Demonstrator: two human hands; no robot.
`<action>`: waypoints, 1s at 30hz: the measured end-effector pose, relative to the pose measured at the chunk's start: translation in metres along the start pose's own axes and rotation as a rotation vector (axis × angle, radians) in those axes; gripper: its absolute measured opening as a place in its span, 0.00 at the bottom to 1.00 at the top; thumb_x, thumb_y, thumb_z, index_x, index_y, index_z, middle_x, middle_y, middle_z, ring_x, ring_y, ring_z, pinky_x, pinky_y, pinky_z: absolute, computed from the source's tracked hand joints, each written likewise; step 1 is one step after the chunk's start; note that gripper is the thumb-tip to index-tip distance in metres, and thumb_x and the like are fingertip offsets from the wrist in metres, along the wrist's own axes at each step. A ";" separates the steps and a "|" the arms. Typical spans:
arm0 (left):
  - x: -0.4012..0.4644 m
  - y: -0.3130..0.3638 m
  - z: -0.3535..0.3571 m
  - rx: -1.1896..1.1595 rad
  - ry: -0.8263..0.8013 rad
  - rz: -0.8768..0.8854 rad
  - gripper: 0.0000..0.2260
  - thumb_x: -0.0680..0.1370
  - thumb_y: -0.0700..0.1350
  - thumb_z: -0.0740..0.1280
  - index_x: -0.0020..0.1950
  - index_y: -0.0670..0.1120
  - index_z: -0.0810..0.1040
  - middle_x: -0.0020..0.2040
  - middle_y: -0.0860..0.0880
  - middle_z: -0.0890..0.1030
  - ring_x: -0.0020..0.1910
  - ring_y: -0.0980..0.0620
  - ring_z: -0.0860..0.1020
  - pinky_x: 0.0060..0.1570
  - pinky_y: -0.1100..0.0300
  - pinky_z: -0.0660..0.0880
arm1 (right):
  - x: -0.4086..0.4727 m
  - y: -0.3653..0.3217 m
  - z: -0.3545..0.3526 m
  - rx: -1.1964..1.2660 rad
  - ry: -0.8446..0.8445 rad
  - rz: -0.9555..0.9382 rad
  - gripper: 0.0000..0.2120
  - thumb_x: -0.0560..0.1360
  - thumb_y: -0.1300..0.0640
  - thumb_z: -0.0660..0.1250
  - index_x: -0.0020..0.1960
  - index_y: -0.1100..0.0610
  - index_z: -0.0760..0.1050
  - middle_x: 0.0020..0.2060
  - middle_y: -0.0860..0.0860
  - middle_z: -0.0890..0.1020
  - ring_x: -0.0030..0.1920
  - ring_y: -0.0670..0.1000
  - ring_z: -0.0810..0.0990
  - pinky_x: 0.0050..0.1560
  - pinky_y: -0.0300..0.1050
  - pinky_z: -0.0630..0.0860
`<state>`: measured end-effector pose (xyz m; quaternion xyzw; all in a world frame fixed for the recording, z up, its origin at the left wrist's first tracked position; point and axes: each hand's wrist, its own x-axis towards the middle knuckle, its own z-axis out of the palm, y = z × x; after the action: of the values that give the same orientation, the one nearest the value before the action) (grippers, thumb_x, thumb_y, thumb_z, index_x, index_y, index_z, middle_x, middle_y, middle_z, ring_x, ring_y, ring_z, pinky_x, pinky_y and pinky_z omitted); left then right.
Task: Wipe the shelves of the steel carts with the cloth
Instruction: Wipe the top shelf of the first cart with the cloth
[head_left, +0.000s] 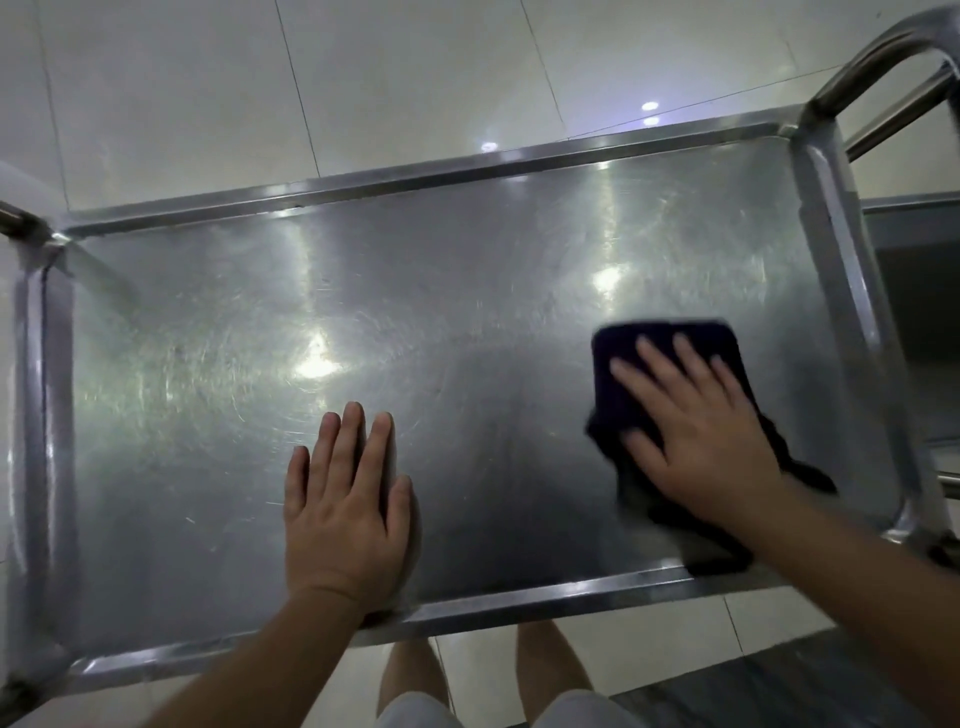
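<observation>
The top shelf of a steel cart (208, 364) fills the view, scratched and shiny, with a raised rim all round. A dark cloth (670, 343) lies flat on the shelf's right side. My right hand (696, 426) presses down on the cloth with fingers spread. My left hand (348, 499) rests flat on the bare steel near the front rim, fingers together, holding nothing.
The cart's tubular handle (878, 57) rises at the far right corner. Part of another steel surface (914, 223) shows beyond the right rim. Pale floor tiles (182, 93) lie behind the cart. My legs (415, 670) stand under the front edge.
</observation>
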<state>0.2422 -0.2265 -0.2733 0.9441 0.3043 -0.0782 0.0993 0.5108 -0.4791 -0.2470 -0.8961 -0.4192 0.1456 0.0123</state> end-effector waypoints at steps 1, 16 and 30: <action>0.000 0.000 0.000 0.001 0.001 0.000 0.30 0.85 0.59 0.48 0.86 0.52 0.52 0.86 0.48 0.49 0.85 0.48 0.46 0.81 0.39 0.49 | 0.039 -0.002 -0.006 0.016 0.035 0.033 0.31 0.80 0.38 0.53 0.82 0.42 0.57 0.82 0.49 0.59 0.82 0.57 0.54 0.80 0.61 0.52; -0.002 -0.002 0.000 -0.004 -0.012 -0.011 0.30 0.85 0.58 0.51 0.86 0.54 0.50 0.86 0.50 0.47 0.85 0.50 0.44 0.82 0.42 0.47 | 0.068 -0.056 -0.009 0.003 0.034 0.121 0.38 0.80 0.31 0.49 0.84 0.47 0.48 0.84 0.50 0.51 0.83 0.57 0.49 0.80 0.64 0.50; 0.000 -0.003 0.001 0.015 -0.020 -0.007 0.30 0.85 0.58 0.52 0.86 0.53 0.50 0.86 0.50 0.46 0.85 0.49 0.44 0.82 0.44 0.44 | 0.086 -0.117 0.012 -0.001 0.074 -0.087 0.32 0.81 0.39 0.55 0.83 0.44 0.55 0.82 0.48 0.59 0.82 0.55 0.54 0.80 0.62 0.52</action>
<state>0.2403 -0.2246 -0.2744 0.9429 0.3060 -0.0905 0.0949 0.4724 -0.3396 -0.2630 -0.8817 -0.4572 0.1112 0.0336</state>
